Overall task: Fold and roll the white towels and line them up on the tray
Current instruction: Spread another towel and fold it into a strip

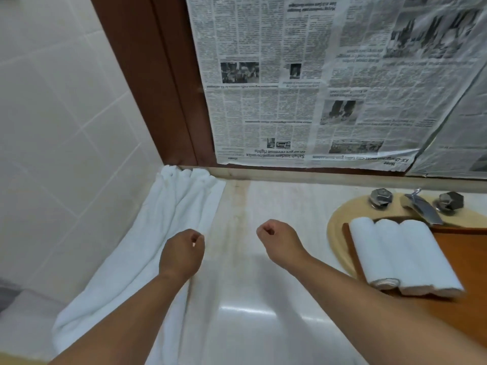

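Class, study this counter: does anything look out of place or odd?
The newspaper behind the counter hangs upside down, headlines inverted. A brownish streak stains the counter beside the loose towels.

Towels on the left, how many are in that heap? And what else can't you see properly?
All in the head view.
- loose towels: count unclear; folds overlap, and the left forearm covers the near end.
- tray: right part cut off by the frame edge.
- sink: bowl hidden under the tray and rolled towels.
- newspaper: print too small, blurred.
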